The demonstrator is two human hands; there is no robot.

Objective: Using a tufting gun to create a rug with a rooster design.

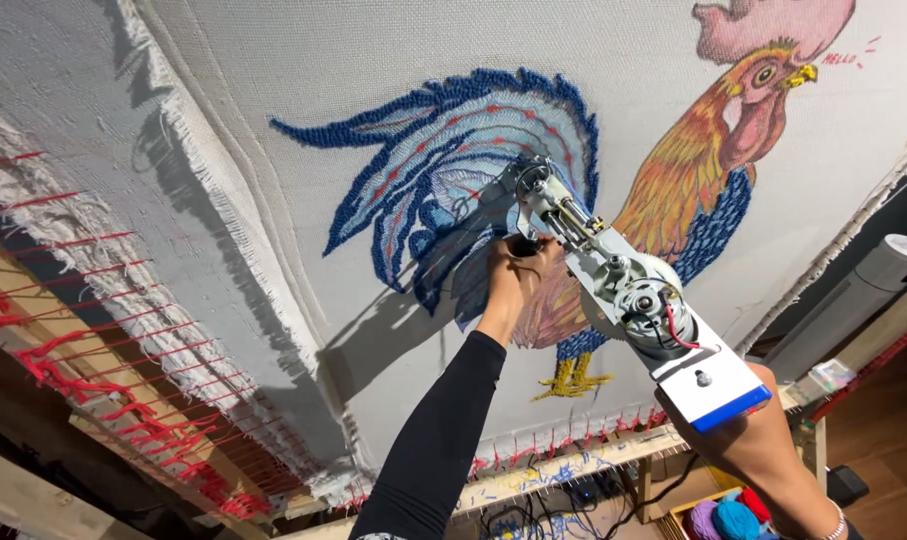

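A white tufting gun with a blue end plate is being held against a stretched grey-white backing cloth, its needle end being pressed to the blue tail of a rooster design. The left hand, in a black sleeve, is being kept clamped around the gun's front grip, just below the needle head. The right hand is being kept mostly hidden behind the gun's rear body; it appears to be gripping the rear handle, though the fingers cannot be made out. The two hands are being held apart, one at each end of the tool.

The rooster is being shown partly filled: a blue tufted tail outline, orange and yellow neck, pink comb, and yellow feet near the lower edge. The gun's shadow is being cast on the cloth to the left of the left hand.

The cloth is being held taut on a wooden frame, with red gripper strips running along the lower and left edges and frayed cloth margins hanging over them. Loose blue and white yarn scraps are lying on the lower frame rail. Yarn balls in blue, purple and red are sitting in a box at lower right. A white cylindrical appliance is standing at the right, beside a wooden floor.
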